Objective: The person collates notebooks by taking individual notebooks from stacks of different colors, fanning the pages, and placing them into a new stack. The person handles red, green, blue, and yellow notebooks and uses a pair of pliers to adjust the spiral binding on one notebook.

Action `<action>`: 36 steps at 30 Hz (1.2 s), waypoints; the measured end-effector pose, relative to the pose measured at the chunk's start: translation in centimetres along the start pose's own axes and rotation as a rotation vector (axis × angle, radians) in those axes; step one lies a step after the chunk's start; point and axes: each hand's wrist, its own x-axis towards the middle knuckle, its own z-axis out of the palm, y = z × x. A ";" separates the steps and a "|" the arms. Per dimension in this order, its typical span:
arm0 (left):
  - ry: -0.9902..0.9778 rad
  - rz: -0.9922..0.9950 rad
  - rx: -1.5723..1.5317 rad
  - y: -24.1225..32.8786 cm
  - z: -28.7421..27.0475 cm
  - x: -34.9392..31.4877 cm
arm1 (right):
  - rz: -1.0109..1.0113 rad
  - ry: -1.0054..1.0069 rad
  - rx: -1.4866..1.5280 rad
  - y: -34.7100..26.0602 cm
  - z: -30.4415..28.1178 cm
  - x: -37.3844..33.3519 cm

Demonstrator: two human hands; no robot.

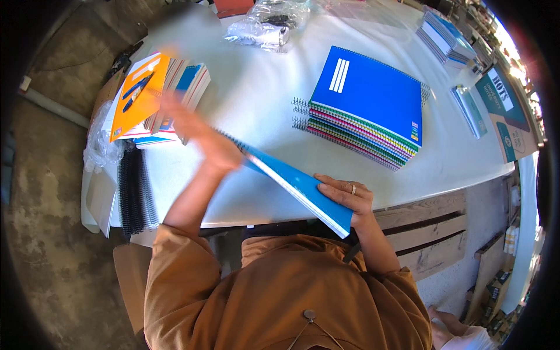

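Note:
A blue-covered notebook [298, 182] is tilted at the table's near edge in front of me, its white page edges toward my body. A dark coil shows at its far left end. My right hand [349, 198], with a ring on one finger, grips its right end, the fingers lying on the blue cover. Beside the coil end is my left hand [213, 146], reaching up and left. Motion smears its fingers, and whether it touches the notebook cannot be made out. Farther right stands a stack of spiral notebooks [367, 96] with a bright blue cover on top.
At left, an orange-covered notebook [143, 96] with pens [137, 93] tops a pile. Black binding coils [135, 189] hang at the table's left edge. Clear plastic wrap [262, 26] lies far back. More notebooks [448, 38] and a teal box [503, 102] stand at the right.

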 end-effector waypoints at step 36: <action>-0.116 -0.130 -0.234 1.2 1.8 15.8 | 0.550 0.088 0.265 -2.0 -1.0 0.8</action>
